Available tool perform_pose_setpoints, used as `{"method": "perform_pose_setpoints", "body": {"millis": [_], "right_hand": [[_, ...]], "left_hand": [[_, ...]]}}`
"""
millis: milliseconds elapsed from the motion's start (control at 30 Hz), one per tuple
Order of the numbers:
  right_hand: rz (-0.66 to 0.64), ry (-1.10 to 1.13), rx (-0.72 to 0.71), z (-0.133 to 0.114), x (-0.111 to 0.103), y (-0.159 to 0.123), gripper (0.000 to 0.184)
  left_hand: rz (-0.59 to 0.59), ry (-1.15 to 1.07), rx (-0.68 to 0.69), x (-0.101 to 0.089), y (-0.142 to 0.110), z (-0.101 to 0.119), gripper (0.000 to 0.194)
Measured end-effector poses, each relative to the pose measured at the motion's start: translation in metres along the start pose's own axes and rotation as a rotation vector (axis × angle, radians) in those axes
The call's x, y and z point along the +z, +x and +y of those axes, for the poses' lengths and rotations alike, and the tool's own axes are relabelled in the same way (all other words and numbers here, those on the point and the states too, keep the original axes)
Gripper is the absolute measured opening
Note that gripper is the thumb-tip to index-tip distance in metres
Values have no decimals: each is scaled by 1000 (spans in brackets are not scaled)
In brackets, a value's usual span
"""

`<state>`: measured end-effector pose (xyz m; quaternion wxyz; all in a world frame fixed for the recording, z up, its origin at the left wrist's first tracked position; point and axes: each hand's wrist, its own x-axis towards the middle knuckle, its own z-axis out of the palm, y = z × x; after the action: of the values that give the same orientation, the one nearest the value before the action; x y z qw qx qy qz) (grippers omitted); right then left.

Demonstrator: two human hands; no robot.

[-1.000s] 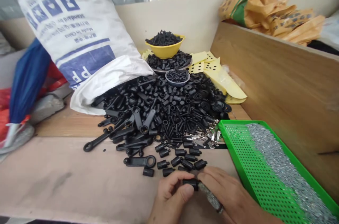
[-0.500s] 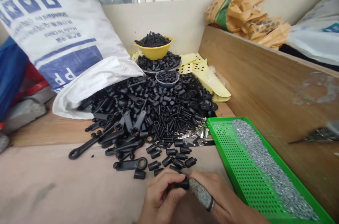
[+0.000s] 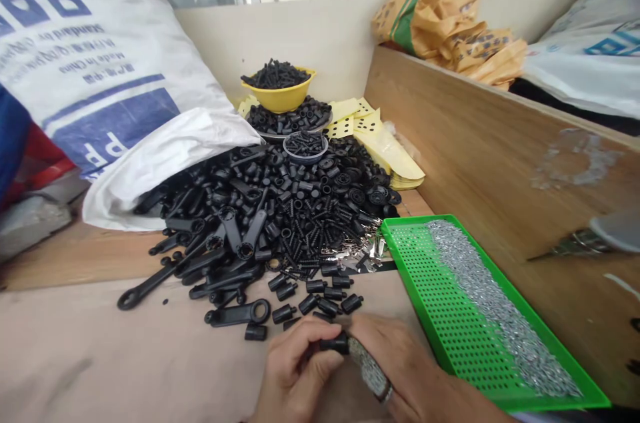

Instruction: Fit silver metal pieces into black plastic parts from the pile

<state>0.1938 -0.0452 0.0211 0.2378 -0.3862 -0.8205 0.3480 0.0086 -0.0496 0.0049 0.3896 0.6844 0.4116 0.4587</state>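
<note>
My left hand point(image 3: 299, 369) is closed, thumb and fingers pinching a black plastic cylinder point(image 3: 334, 343) held just above the table. Against the cylinder's right end presses my right hand point(image 3: 400, 356), its fingers curled inward. A grey, speckled, knit-looking cover point(image 3: 367, 368), apparently over the right thumb, ends in a dark band. What the right fingertips grip at the joint is partly hidden. Just beyond the hands lie several short black cylinders with small stubs point(image 3: 309, 304). A black crank-like arm with a ring end point(image 3: 237, 313) lies to their left.
Behind is a large heap of black plastic parts point(image 3: 295, 203), spilling from a white sack point(image 3: 120, 76). Thin metal clips point(image 3: 355, 253) lie at its edge. A yellow bowl point(image 3: 280, 99) stands at the back. On the right, a green perforated tray point(image 3: 450, 329) holds small silvery pieces beside a wooden board point(image 3: 480, 149).
The view has shifted slightly, so the surroundings sit further left in the picture. Both hands stay on the black cylinder with nearly the same grip.
</note>
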Motion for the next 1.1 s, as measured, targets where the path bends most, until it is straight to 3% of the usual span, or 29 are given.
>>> {"method": "perform_pose_setpoints", "body": {"millis": [100,333,533,667,767,867,933,1100], "right_hand": [[-37,-80,-17,4,1,0,18],[-23,122,115,-3,1,2,21],[-46,101,244,10,-6,14,19],[-66,84,238,21,-22,21,21],[-25,-132,188,33,-35,28,24],[-16,-598,153,49,-40,38,28],[-52,-781,126,59,-38,44,27],[-69,-810,67,75,-27,51,22]], "left_hand": [[-2,13,-31,1,2,3,11],[-24,-7,87,4,3,-1,19],[-82,120,-131,2,24,-9,14],[-49,200,-190,1,44,-10,13],[-48,296,-171,3,55,-12,14],[-81,427,-73,4,60,-20,16],[-100,497,9,6,61,-26,17],[-126,547,71,8,61,-34,17]]}}
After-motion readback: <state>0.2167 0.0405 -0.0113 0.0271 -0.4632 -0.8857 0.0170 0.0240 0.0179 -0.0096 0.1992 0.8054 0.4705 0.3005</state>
